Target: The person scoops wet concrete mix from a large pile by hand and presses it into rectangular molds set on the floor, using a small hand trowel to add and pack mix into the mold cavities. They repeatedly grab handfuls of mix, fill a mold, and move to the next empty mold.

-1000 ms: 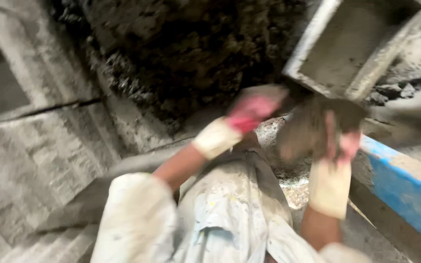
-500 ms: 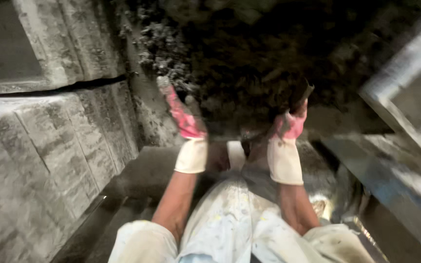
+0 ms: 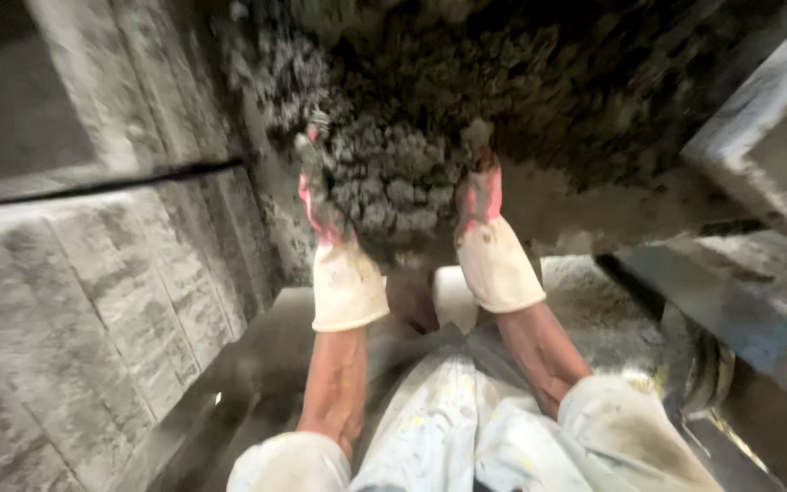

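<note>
Head view, looking down past the person's own arms and pale trousers.

- Heap of dark wet mix (image 3: 503, 82): largest thing in frame, filling the top and centre, lumpy and grey-black. It lies straight ahead of both hands and above them in the picture, spreading widest from left to right.
- Grey block wall (image 3: 75, 301): stacked courses down the left side, rough and dusty, with a dark gap between upper and lower courses.
- Blue-edged metal frame (image 3: 730, 301): runs diagonally along the right, with a pale box-shaped mould (image 3: 776, 118) above it, blurred.
- Trousers (image 3: 448, 428): white, stained, at bottom centre between the forearms.
- Left hand (image 3: 325, 196): in a pink glove with a cream cuff, caked in mix, fingers pushed into the near edge of the heap. Grip looks partly curled round a clump of the mix, though the coating and blur make it hard to be sure.
- Right hand (image 3: 480, 187): same kind of glove, fingertips buried in the heap's near edge, just right of the left hand. Whether the grip is closed cannot be told; the fingers are hidden in the mix.
- Relation that matters: both hands touch the heap at about the same reach, neither clearly nearer, with a ridge of loose mix between them.
</note>
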`<state>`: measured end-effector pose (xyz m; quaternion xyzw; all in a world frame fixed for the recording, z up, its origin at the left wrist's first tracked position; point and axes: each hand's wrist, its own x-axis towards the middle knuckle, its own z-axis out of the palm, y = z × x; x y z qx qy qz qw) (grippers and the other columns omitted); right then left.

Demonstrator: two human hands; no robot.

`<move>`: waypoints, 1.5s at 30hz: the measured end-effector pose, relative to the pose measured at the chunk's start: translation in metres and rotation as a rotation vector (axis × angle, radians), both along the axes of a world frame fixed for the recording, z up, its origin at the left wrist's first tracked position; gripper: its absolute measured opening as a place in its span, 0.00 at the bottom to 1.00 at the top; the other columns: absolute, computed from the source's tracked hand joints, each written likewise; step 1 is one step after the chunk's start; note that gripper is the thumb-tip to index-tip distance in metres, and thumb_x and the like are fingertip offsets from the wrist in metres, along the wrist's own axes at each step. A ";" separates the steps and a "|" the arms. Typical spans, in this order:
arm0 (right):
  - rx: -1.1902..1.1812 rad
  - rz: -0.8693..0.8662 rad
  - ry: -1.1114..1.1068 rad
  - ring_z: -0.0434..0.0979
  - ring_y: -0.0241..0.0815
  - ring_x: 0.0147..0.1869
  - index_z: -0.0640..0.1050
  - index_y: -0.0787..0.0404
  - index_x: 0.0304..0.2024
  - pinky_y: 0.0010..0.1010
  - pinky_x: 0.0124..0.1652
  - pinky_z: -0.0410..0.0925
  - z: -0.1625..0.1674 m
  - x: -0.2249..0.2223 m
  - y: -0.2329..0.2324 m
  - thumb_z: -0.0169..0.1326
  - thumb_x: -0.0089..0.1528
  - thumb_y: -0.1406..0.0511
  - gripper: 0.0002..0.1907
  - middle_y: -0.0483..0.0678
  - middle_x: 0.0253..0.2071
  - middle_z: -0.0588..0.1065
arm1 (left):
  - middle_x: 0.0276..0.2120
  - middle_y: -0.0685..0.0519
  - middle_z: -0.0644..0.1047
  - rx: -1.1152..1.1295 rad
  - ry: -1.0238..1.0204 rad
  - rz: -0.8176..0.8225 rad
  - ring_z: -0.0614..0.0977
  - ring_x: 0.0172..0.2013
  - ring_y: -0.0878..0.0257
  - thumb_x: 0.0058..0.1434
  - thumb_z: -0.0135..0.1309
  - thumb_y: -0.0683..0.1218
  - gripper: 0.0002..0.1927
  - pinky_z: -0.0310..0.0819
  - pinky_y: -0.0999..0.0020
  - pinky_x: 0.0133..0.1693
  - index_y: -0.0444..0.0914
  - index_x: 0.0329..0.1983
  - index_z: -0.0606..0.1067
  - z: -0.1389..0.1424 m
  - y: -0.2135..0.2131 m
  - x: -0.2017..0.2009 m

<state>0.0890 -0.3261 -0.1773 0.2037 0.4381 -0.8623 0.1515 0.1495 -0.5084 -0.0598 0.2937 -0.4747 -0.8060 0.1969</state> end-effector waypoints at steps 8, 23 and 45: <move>0.171 0.026 0.148 0.72 0.35 0.28 0.68 0.60 0.64 0.29 0.26 0.68 0.062 -0.033 0.045 0.53 0.54 0.69 0.33 0.47 0.47 0.76 | 0.70 0.44 0.68 0.526 0.185 -0.117 0.71 0.68 0.48 0.74 0.45 0.59 0.31 0.62 0.52 0.70 0.36 0.73 0.65 0.079 0.027 -0.038; 0.837 -0.330 0.131 0.81 0.50 0.44 0.74 0.69 0.58 0.40 0.46 0.75 0.280 -0.095 0.414 0.47 0.64 0.67 0.20 0.58 0.48 0.79 | 0.72 0.43 0.68 0.474 0.363 -0.563 0.71 0.70 0.56 0.77 0.43 0.50 0.27 0.61 0.63 0.74 0.32 0.75 0.64 0.092 0.377 -0.192; 1.955 0.016 0.562 0.76 0.59 0.50 0.76 0.62 0.51 0.50 0.48 0.68 0.214 -0.216 0.314 0.47 0.66 0.65 0.13 0.58 0.46 0.77 | 0.73 0.35 0.63 -1.260 -0.734 -0.125 0.65 0.72 0.38 0.75 0.50 0.50 0.31 0.58 0.44 0.70 0.34 0.76 0.59 0.019 0.082 0.081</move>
